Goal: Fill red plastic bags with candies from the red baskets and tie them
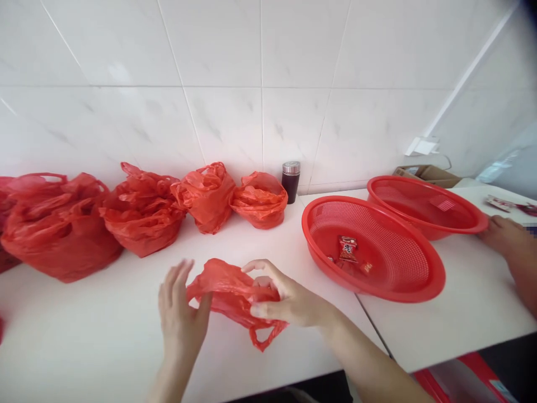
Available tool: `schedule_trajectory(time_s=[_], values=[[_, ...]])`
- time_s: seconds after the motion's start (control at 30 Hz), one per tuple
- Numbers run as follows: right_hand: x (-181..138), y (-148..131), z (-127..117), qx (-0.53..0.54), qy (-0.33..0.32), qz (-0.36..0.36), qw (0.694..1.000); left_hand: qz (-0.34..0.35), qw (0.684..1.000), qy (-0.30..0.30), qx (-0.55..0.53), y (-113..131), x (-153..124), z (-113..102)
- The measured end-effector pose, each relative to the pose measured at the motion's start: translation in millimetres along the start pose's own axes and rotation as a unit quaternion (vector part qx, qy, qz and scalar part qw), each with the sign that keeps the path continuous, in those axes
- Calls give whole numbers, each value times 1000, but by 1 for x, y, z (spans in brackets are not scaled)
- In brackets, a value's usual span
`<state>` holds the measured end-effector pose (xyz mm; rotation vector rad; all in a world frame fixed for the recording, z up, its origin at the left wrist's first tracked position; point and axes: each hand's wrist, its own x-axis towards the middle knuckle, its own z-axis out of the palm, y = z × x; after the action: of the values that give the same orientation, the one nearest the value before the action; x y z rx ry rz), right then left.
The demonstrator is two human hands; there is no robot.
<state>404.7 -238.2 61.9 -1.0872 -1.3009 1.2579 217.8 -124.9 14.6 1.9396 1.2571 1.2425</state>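
A thin red plastic bag [229, 288] is in front of me, just above the white table, with a loop handle dangling at its lower right. My right hand [285, 299] is closed on the bag's right side, thumb and fingers pinching the film. On the other side is my left hand [180, 305], its fingers raised and spread and the thumb against the bag's left edge. What the bag contains, if anything, is hidden. Right of my hands stands a red plastic basket [312, 246] with small wrapped snack packets [348, 249] at its bottom.
Filled red bags [62, 235], [142, 218] stand along the tiled wall, beside a dark tumbler [290, 182]. A second red basket [423, 224] touches another person's hand [501, 232] at right. Behind it sits a cardboard box [436, 174]. A seam [373, 327] divides the tables.
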Motion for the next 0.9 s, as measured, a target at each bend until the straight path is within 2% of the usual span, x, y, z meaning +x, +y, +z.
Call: schedule_trajectory(time_s=[0.07, 0.13, 0.2, 0.23, 0.3, 0.37, 0.4, 0.43, 0.47, 0.53, 0.57, 0.6, 0.67, 0.73, 0.83, 0.9], values=[[-6, 0, -15, -63, -28, -23, 997, -112, 981, -128, -95, -3, 12, -12], [-9, 7, -25, -145, -31, -32, 988, -244, 915, -210, -244, 3, 13, -21], [-8, 19, -26, -266, 23, -24, 963, -351, 834, -219, -365, 15, 6, -27], [-6, 26, -24, -335, 69, -15, 940, -394, 801, -210, -398, 22, 1, -28], [0, 41, -15, -453, 167, 16, 876, -452, 759, -194, -426, 34, -11, -28], [6, 53, -6, -518, 226, 47, 824, -464, 742, -197, -443, 38, -22, -27], [7, 58, -4, -536, 231, 58, 810, -455, 747, -211, -438, 35, -26, -28], [7, 62, -4, -550, 221, 68, 802, -435, 767, -227, -413, 29, -27, -29], [6, 64, -5, -564, 196, 78, 799, -402, 803, -241, -368, 19, -27, -31], [-4, 65, -11, -584, 120, 100, 797, -291, 897, -250, -222, -9, -19, -37], [-11, 63, -14, -588, 85, 111, 797, -223, 936, -236, -133, -26, -13, -40], [-20, 59, -17, -588, 54, 118, 799, -156, 962, -220, -52, -43, -6, -43], [-39, 44, -20, -574, 13, 116, 811, -84, 980, -173, 55, -71, 7, -48], [-55, 20, -23, -535, -11, 102, 839, -51, 983, -168, 59, -86, 12, -49], [-70, -23, -43, -426, -12, 66, 902, -62, 971, -228, -26, -79, 7, -43], [-73, -44, -76, -366, 68, 53, 927, -117, 948, -287, -72, -63, 1, -39]])
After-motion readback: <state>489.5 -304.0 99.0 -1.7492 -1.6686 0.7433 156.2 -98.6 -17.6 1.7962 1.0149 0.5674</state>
